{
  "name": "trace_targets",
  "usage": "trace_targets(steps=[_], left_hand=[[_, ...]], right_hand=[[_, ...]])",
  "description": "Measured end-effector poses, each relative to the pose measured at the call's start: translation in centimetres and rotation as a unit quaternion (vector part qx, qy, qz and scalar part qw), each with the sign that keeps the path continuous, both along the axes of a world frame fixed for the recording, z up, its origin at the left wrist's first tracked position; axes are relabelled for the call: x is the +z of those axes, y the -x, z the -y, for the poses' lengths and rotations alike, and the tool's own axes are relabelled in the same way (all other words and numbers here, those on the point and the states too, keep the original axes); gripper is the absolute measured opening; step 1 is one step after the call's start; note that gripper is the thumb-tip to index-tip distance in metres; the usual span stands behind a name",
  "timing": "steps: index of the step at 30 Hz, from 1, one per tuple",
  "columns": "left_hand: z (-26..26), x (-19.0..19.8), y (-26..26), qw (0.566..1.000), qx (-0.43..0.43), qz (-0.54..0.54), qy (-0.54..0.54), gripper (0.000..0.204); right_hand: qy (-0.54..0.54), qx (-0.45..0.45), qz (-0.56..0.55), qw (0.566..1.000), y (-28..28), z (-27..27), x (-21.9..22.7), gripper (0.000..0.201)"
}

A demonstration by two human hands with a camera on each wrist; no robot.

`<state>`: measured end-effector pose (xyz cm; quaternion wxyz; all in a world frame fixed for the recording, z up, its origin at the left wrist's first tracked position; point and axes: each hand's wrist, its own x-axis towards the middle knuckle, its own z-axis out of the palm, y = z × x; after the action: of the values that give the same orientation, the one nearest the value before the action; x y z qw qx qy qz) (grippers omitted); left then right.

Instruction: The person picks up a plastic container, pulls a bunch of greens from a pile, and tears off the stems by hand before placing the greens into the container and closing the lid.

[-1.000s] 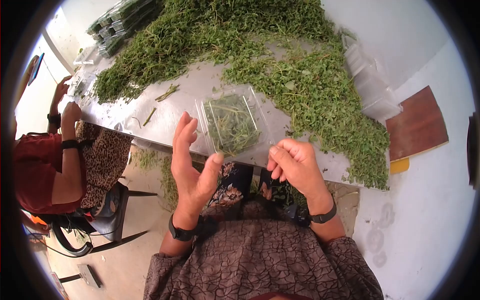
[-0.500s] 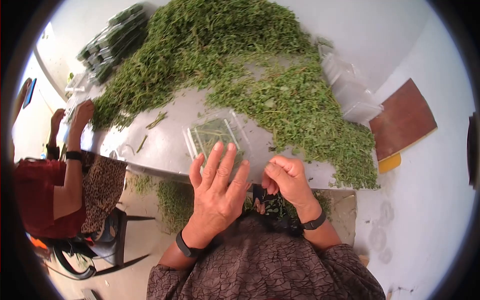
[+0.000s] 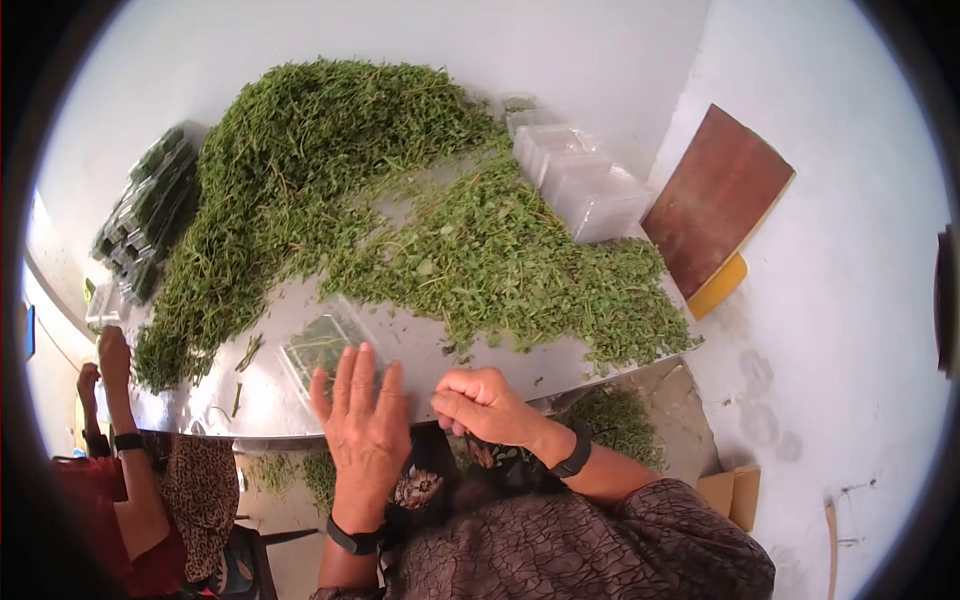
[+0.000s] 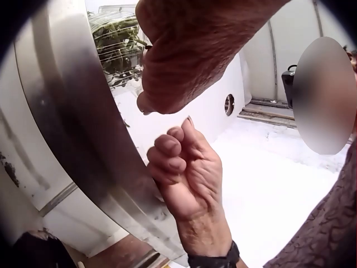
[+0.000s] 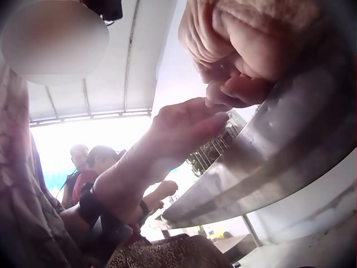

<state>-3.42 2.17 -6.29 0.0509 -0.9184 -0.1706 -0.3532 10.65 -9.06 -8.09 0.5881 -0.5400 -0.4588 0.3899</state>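
Note:
A clear plastic box (image 3: 318,345) of green leafy stems sits at the table's front edge. My left hand (image 3: 362,435), its back turned up and fingers straight, overlaps the near right part of the box in the head view. Beside it, a little to the right, my right hand (image 3: 487,408) is held at the table edge with its fingers curled in. The left wrist view shows the curled fingers of that right hand (image 4: 187,173) with nothing visible in them. Through the right wrist view, the left hand (image 5: 173,131) stretches toward the box.
A large heap of green stems (image 3: 320,140) covers the table's back and right. Filled boxes (image 3: 150,215) are stacked at the left, and nested clear boxes (image 3: 590,190) stand at the back right. A brown board (image 3: 715,205) leans on the wall. Another person's arm (image 3: 130,460) is at the left.
The head view has turned, so the table appears lower and further left. My left hand has turned from edge-on to back up and reached over the box. The right hand stays curled.

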Motion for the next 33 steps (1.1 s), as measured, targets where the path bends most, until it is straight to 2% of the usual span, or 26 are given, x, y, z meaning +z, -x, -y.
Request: trace_targets(steps=[3,4,5,6,7,9,10,18,21,23,25,26,31,33], left_hand=[[-2.8,-0.4,0.7,0.999,0.04,-0.001,-0.018,0.038],[-3.6,-0.5,1.2,0.999,0.04,-0.003,-0.008,0.048],[-4.3,-0.6,1.4,0.998,0.059,-0.005,-0.006,0.048],[-5.3,-0.6,1.6,0.997,0.074,-0.004,-0.007,0.045],[-6.3,-0.7,1.9,0.996,0.09,-0.002,-0.009,0.041],[-8.6,-1.3,2.2,0.992,0.128,0.003,-0.021,0.037],[-9.4,-1.6,2.5,0.99,0.138,0.01,-0.031,0.033],[-12.6,-2.2,3.5,0.97,0.235,0.052,-0.01,0.031],[-11.7,-2.4,2.8,0.965,0.238,0.106,-0.029,0.033],[-9.6,-2.0,2.0,0.973,0.199,0.119,-0.022,0.033],[-7.9,-2.1,1.3,0.983,0.115,0.132,0.063,0.034],[-7.3,-2.2,1.0,0.987,0.095,0.108,0.069,0.035],[-6.0,-3.4,0.2,0.986,0.055,0.103,0.118,0.035],[-6.3,-3.6,0.4,0.98,0.063,0.121,0.146,0.033]], right_hand=[[-0.022,0.001,0.018,1.0,0.1,0.0,-0.4,0.021],[-0.021,0.012,0.015,1.0,0.3,0.1,-0.5,0.021],[-0.019,-0.007,0.015,1.0,0.4,0.1,-0.5,0.022],[-0.017,-0.022,0.015,1.0,0.5,0.0,-0.6,0.022],[-0.018,0.002,0.011,1.0,0.6,0.0,-0.8,0.022],[-0.039,-0.029,0.04,0.998,0.5,0.1,-1.0,0.019],[-0.038,-0.011,0.038,0.998,0.5,0.1,-1.0,0.019],[-0.046,-0.026,0.077,0.996,0.5,0.2,-1.0,0.016],[-0.044,-0.018,0.081,0.996,0.6,0.2,-0.7,0.017],[-0.039,-0.027,0.081,0.996,0.6,0.1,-1.0,0.016],[-0.067,-0.013,0.088,0.994,0.6,0.0,-1.1,0.014],[-0.076,-0.012,0.116,0.99,0.5,-0.1,-0.9,0.012],[-0.071,-0.049,0.122,0.989,0.6,-0.1,-1.0,0.008],[-0.128,-0.135,0.279,0.942,0.0,0.0,0.4,0.008]])
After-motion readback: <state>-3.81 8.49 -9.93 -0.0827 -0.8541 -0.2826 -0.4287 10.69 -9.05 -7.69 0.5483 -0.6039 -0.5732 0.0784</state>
